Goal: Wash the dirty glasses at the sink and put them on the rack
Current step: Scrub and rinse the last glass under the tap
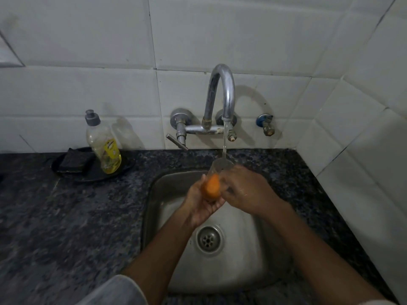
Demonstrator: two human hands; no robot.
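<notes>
A pale sleeve [119, 291] sits lowest in view, at the near edge of the steel sink [253, 249], and both bare forearms reach out from there over the basin. Above the sink's drain [208, 238], the left hand [202, 203] lies palm up, its fingers curled around the lower part of a clear glass [217, 172] that has an orange patch on its side. The right hand [244, 190] closes over the glass from the other side, fingers wrapped against its wall. The glass is tilted, mouth toward the far rim of the sink, right under the tap [222, 93], and a thin stream of water [225, 137] falls into its mouth. On the dark speckled tabletop [66, 216], to the left of the sink, a black tray [72, 175] holds a dark scrub pad [76, 161] and a bottle of yellow dish soap [104, 144], standing upright. White tiles [88, 40] cover the wall behind the sink.
</notes>
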